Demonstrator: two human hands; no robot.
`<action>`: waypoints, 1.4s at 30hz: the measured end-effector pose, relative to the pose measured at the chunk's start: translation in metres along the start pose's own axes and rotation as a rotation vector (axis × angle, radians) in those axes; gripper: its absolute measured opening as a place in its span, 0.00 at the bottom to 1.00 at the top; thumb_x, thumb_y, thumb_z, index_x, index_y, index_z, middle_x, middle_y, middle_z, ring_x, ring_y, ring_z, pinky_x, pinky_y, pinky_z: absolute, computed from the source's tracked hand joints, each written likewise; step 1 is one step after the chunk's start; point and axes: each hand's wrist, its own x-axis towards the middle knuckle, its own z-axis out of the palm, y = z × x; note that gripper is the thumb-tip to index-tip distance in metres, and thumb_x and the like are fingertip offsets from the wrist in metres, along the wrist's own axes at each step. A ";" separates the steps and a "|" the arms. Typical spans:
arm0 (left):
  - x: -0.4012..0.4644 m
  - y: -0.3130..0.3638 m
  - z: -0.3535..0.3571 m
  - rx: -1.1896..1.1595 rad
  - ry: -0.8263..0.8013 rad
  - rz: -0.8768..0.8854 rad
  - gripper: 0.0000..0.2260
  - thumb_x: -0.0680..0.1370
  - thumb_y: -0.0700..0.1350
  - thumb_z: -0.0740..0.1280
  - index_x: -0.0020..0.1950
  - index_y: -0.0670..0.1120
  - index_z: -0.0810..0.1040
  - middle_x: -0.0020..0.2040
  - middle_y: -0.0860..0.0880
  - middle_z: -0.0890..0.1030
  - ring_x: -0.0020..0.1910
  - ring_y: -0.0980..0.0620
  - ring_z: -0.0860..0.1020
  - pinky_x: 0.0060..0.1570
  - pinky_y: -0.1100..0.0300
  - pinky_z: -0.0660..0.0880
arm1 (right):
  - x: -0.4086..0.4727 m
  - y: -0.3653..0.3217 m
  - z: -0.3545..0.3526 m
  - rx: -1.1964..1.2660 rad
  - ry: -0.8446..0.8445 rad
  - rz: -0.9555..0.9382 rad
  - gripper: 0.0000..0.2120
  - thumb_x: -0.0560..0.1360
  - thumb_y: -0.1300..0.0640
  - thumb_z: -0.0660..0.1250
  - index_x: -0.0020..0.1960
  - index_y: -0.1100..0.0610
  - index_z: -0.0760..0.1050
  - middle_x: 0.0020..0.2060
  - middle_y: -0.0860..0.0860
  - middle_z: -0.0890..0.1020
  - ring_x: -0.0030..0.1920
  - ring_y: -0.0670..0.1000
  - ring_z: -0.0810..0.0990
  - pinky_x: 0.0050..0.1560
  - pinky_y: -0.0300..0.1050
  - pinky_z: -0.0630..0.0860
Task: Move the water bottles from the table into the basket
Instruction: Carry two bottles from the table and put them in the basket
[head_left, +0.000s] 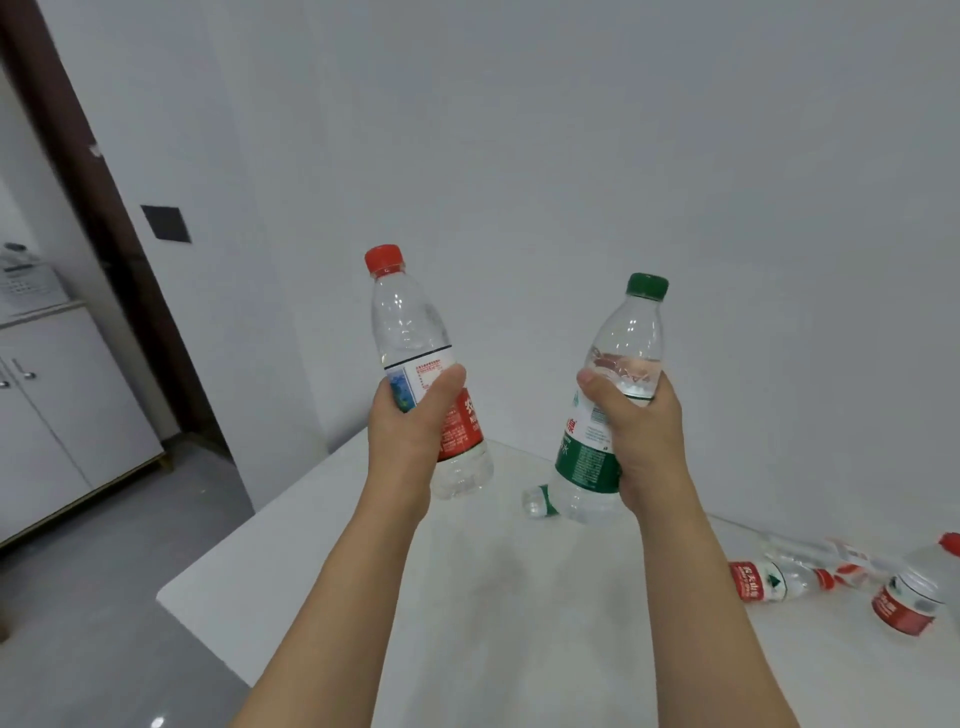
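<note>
Above the smooth white table (467, 597), the left hand (402, 431) grips a clear ribbed plastic bottle (415, 338) with a red cap and a red label; the right hand (641, 431) grips a green-capped, green-labelled one (623, 343). Both labels carry Chinese print too small to read. More red-labelled bottles (769, 582) lie on the table's right side.

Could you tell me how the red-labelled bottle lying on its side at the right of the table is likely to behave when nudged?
The lying red-labelled bottle will probably roll, being round and resting on the smooth white table. It looks like thin clear plastic, so it may dent under a squeeze. How full it is, hence its weight, cannot be told.
</note>
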 end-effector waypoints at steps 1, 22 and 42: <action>0.003 0.006 -0.016 0.009 0.013 0.008 0.16 0.72 0.51 0.77 0.56 0.50 0.79 0.48 0.48 0.85 0.46 0.48 0.85 0.41 0.55 0.82 | -0.008 0.004 0.017 0.000 -0.009 -0.001 0.24 0.62 0.53 0.79 0.55 0.55 0.78 0.43 0.52 0.85 0.41 0.52 0.85 0.40 0.48 0.81; 0.087 0.114 -0.371 0.191 0.063 0.215 0.19 0.65 0.54 0.76 0.53 0.53 0.79 0.45 0.53 0.85 0.44 0.52 0.84 0.43 0.54 0.81 | -0.117 0.102 0.394 0.077 -0.099 -0.010 0.29 0.59 0.45 0.80 0.55 0.56 0.78 0.43 0.52 0.85 0.40 0.52 0.85 0.37 0.44 0.80; 0.368 0.157 -0.607 0.304 0.229 0.308 0.18 0.67 0.55 0.77 0.53 0.60 0.76 0.44 0.64 0.83 0.42 0.62 0.83 0.31 0.70 0.77 | -0.032 0.271 0.751 0.040 -0.327 0.048 0.30 0.61 0.39 0.75 0.60 0.44 0.73 0.54 0.48 0.83 0.49 0.50 0.85 0.50 0.52 0.82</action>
